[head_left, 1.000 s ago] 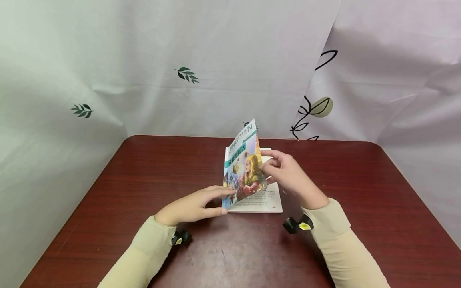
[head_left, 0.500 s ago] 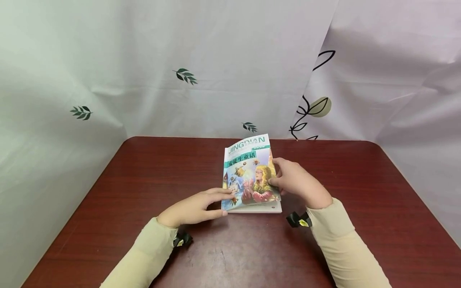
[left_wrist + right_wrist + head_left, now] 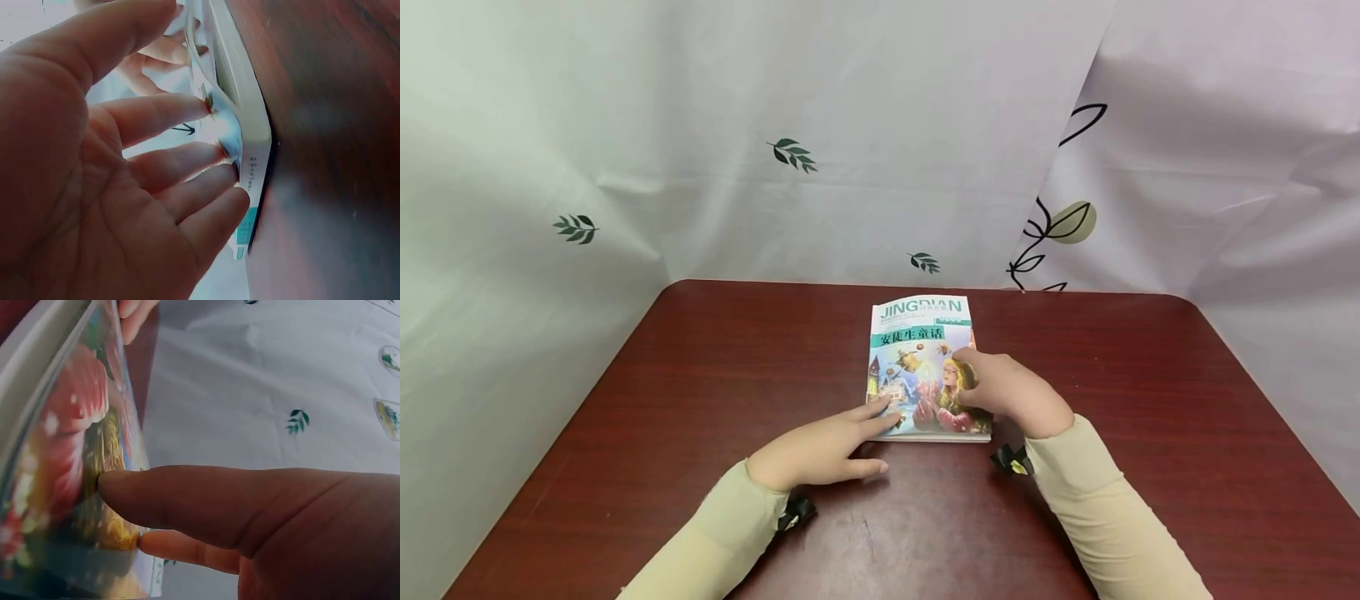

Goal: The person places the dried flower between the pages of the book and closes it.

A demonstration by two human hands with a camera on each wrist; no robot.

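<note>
A paperback storybook (image 3: 913, 342) lies front cover up near the middle of the table, its cover bulging a little above the pages by the spine (image 3: 255, 165). The illustration shows a yellow-haired figure in pink. My left hand (image 3: 823, 446) has its fingers extended, with fingertips on the lower left of the cover and the thumb off to the near side. From the right, my right hand (image 3: 1018, 392) touches the cover. In the right wrist view, its straight thumb (image 3: 156, 497) presses on the illustration, with another fingertip against the cover beyond.
The dark red wooden table (image 3: 737, 358) has rounded far corners. A pale cloth curtain (image 3: 865, 100) with leaf prints hangs behind and around it. Black wrist devices (image 3: 1011, 458) sit under both cream sleeves (image 3: 1097, 500).
The front cover has swung down to the right, from standing half raised to lying over the pages. My right hand followed it down and released the edge; the left hand shifted slightly toward me.
</note>
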